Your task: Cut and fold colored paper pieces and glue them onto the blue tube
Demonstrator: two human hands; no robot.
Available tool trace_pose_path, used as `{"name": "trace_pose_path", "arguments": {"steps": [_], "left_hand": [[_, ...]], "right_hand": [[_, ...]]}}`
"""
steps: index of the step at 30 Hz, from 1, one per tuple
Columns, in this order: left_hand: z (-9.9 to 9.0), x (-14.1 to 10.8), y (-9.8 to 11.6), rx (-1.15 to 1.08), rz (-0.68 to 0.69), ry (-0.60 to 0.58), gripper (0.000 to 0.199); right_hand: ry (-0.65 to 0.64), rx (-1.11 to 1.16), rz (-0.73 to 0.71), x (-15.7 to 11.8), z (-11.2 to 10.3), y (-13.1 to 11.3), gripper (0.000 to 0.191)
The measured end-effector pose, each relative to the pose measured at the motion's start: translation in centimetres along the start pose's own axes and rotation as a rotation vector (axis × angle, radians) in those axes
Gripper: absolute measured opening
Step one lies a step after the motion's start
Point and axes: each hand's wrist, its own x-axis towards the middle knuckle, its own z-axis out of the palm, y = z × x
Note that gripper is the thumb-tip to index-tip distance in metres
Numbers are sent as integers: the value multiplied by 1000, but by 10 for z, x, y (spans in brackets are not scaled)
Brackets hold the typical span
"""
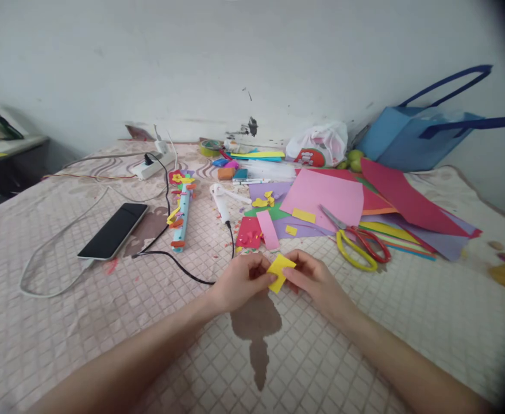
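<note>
A small yellow piece of paper [280,272] is held between both hands near the middle of the view, above the patterned tablecloth. My left hand [240,280] pinches its left edge between thumb and fingers. From the other side, my right hand [315,282] grips the right edge, thumb in front. Beyond the hands lie a pink strip [268,230], a red piece with small scraps [249,233] and small yellow pieces [304,215]. Scissors with yellow and red handles [355,244] rest open on the paper sheets to the right.
A white glue gun [220,204] with a black cord lies beyond my left hand. Further left are a decorated light-blue strip [183,215], a phone [114,231] and a power strip [153,164]. Coloured sheets [325,198] and a blue bag [416,138] are at the right.
</note>
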Motion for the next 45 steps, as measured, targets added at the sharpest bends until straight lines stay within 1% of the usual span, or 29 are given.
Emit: {"name": "trace_pose_path", "arguments": {"steps": [2,6,9,11,13,15,17,20,24,26,30,38,42,45], "left_hand": [[2,-1,-2,-26,14,5,18],[2,-1,-2,-131,21,82,22],[1,-2,-3,-107,40,69,22],[2,-4,-3,-34,109,74,31],[5,-7,-2,100,202,101,39],[7,-10,-1,275,304,122,37],[8,-11,0,424,396,112,32],[8,-11,-1,491,461,86,27],[7,-9,-3,436,441,81,24],[8,-10,-4,383,428,77,22],[10,-10,-3,217,376,67,8],[9,-4,-11,-174,222,63,16],[9,-2,-11,-271,123,130,20],[9,-2,-9,-304,87,157,21]], "right_hand": [[15,24,45,1,0,3,18],[133,112,42,2,2,5,19],[169,187,57,2,3,3,19],[179,219,73,1,3,2,19],[186,248,97,1,4,2,20],[185,269,122,0,5,1,21],[170,277,130,-1,7,1,21],[119,288,104,-3,10,-1,21],[45,341,66,-5,13,-3,18],[38,340,57,-5,13,-2,15],[52,304,23,-5,14,0,11],[69,247,10,-2,14,5,13],[53,245,5,-1,14,8,11],[45,244,6,-2,16,8,11]]}}
